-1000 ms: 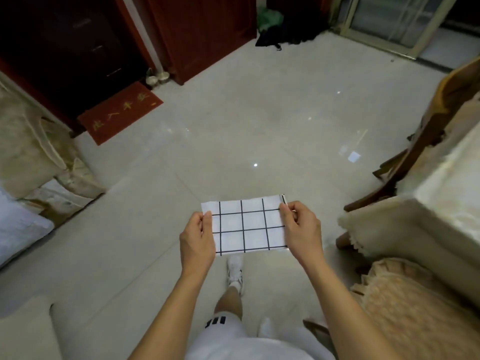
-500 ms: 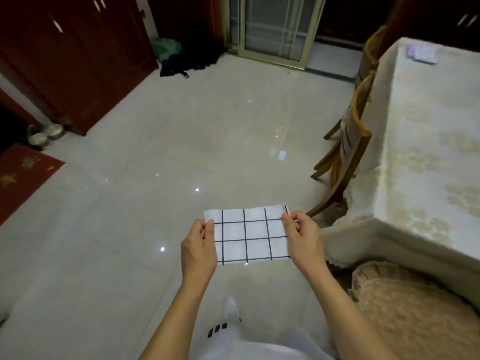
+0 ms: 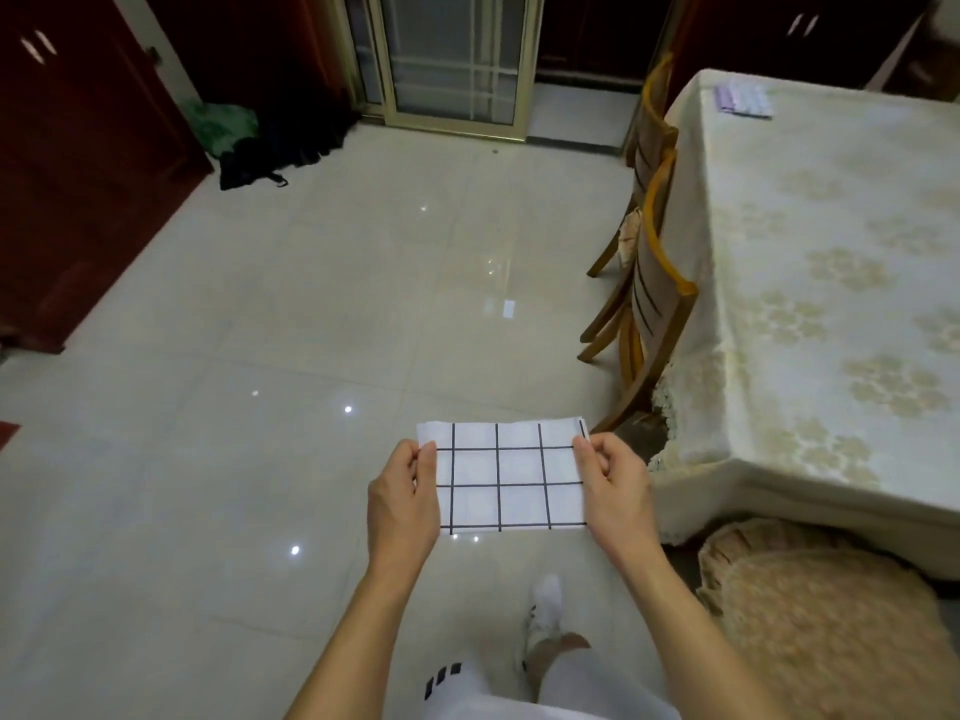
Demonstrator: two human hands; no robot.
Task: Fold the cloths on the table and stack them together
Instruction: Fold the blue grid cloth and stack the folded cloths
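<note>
the left hand [image 3: 402, 504] pinches the left edge of a folded white cloth with a black grid [image 3: 511, 478], thumb on top near the upper corner and the other fingers curled underneath, closed tight on the fabric. the right hand [image 3: 615, 491] does the same on the right edge, its thumb and forefinger nipped together at the upper right corner, where the layered fold edges show. between the two hands the cloth is held taut and roughly flat in the air, above the glossy pale tiled floor [image 3: 311, 330], in front of the person's body and just left of the near corner of the table [image 3: 831, 304]. the table carries a cream floral tablecloth that hangs down over its sides. at its far end lies a small stack of folded cloths [image 3: 742, 100] in pale lilac and white, well apart from the held cloth. two wooden chairs [image 3: 649, 304] are pushed in along the table's left side. a beige cushioned seat [image 3: 831, 631] sits at lower right, near the table's corner. a white shoe [image 3: 545, 605] shows below the cloth.
</note>
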